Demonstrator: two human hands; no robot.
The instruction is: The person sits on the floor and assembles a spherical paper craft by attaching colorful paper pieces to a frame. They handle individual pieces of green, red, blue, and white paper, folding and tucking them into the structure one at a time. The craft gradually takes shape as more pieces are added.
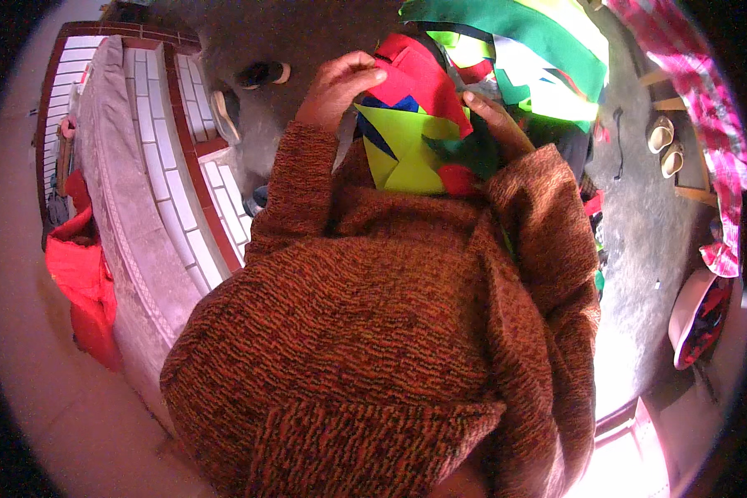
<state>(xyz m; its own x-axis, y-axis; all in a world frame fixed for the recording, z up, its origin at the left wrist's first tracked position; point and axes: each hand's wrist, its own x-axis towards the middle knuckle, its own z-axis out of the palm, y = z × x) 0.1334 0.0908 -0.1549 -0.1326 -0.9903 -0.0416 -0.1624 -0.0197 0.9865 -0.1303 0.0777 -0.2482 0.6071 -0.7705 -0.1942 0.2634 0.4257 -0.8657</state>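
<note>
My left hand [342,87] pinches the left edge of a red fabric piece [411,75] between thumb and fingers. My right hand [501,121] is at the right side of the same piece, thumb against its edge. Its other fingers are hidden, so its grip is unclear. Beneath the red piece, a yellow-green fabric piece [404,149] lies in my lap, with blue scraps showing around it. Dark green fabric [467,152] and a smaller red scrap [457,180] are beside it. Beyond my hands is a heap of cut fabric, including a green strip [535,37].
To the left runs a white-tiled ledge [155,143] partly covered by a mauve cloth [118,162], with a red garment [78,261] beside it. Shoes [225,115] stand on the floor. At right are pale clogs [662,136], pink plaid cloth [709,93] and a basin [688,324].
</note>
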